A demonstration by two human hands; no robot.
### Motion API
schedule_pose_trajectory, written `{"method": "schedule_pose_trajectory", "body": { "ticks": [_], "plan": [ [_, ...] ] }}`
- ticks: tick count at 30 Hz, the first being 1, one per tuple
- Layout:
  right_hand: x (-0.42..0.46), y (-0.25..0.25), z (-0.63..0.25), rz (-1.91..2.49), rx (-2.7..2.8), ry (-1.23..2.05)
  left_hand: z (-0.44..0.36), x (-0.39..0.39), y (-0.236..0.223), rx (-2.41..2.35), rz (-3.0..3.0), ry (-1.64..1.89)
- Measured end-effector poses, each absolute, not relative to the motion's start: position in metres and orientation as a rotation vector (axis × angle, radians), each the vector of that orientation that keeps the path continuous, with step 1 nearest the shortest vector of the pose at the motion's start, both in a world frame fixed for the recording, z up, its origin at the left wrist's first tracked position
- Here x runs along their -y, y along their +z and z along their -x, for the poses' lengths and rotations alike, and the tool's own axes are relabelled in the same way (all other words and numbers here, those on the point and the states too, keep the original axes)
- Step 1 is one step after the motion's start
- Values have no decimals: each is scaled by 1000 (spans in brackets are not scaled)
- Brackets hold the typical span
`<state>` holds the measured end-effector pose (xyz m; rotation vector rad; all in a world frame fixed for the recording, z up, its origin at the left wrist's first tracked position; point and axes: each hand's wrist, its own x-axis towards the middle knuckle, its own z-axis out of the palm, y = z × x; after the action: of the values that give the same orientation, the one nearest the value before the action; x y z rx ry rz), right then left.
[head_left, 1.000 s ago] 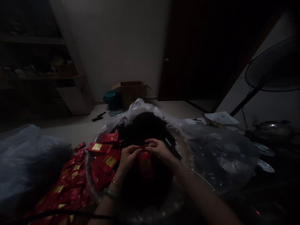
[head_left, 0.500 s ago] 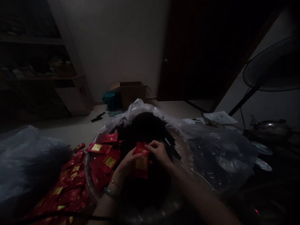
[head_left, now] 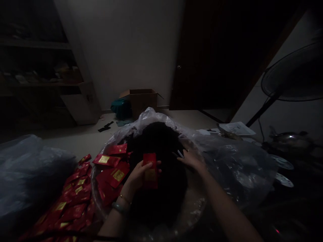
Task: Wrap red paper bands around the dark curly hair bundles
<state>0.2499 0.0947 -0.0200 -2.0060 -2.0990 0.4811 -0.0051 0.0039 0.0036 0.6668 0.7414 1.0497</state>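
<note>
My left hand (head_left: pixel 137 174) is closed around a red packet (head_left: pixel 149 183) with a gold label, held upright with the thumb across its front. My right hand (head_left: pixel 192 159) has its fingers around a corded, tongs-like tool with two pale-edged arms (head_left: pixel 180 154); its handle is hidden under the hand. Beneath both hands, a dark loose heap (head_left: pixel 156 137) fills a round basin lined with clear plastic (head_left: pixel 148 114). More red packets (head_left: pixel 117 174) lie inside the basin at its left side.
Many red packets (head_left: pixel 73 211) are piled outside the basin at left, beside a large plastic bag (head_left: pixel 32 174). Another clear bag (head_left: pixel 232 168) is at right. Beyond stand a cardboard box (head_left: pixel 143 101), a dark door (head_left: pixel 207 60) and a fan (head_left: pixel 295 74).
My right hand has left the top of the red packet and moved right onto the corded tool. My left hand keeps the packet in nearly the same place.
</note>
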Motion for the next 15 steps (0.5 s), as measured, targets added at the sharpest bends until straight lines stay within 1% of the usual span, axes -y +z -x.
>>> {"method": "schedule_pose_trajectory", "body": {
  "ticks": [4,8,11,15],
  "plan": [
    [-96,-41,-255,2139,2100,537,4,-5,1,-808,-715,1112],
    [-96,-45,-245,2190,2072,533,2,-6,-1,-904,-769,1164],
    [-99,-31,-245,2151,2045,534,1,-7,-3,-947,-827,1183],
    [-90,7,-247,1928,2051,612,-1,-6,-3,-952,-856,1190]
  ]
}}
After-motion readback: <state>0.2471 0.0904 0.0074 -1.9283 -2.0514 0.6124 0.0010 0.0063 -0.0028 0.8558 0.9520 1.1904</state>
